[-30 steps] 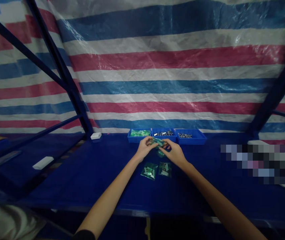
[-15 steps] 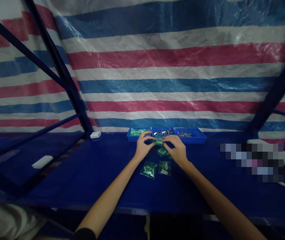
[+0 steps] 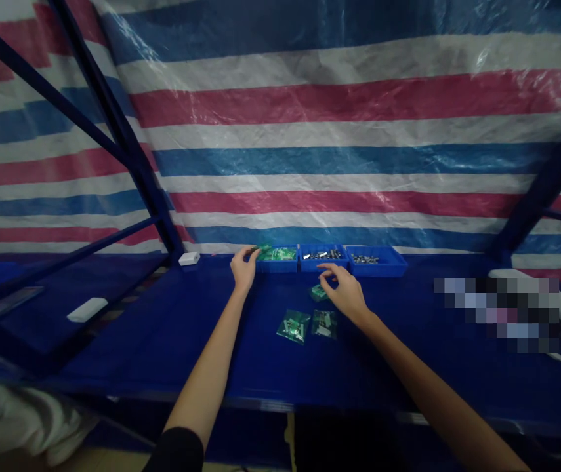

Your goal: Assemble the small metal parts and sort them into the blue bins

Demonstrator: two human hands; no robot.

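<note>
My left hand (image 3: 243, 267) is at the left end of the blue bins, its fingers pinched on a green bag (image 3: 263, 249) over the left bin's rim. That bin (image 3: 280, 266) holds more green packets. My right hand (image 3: 343, 288) hovers over the table with thumb and fingers apart and nothing visible between them. Beside its fingertips lies a green packet (image 3: 318, 293). Nearer the front edge lie two clear green bags with small parts, a left one (image 3: 294, 326) and a right one (image 3: 324, 324).
The middle bin (image 3: 323, 265) and right bin (image 3: 383, 265) hold small metal parts. A white box (image 3: 189, 259) stands at the back left, another white object (image 3: 87, 310) farther left. A white device (image 3: 531, 288) and cable lie right, beside a blurred patch. Blue posts flank the table.
My left hand has moved left from the middle to the left bin, with a green bag. My right hand stays near the middle, apart from the bag both hands were at.
</note>
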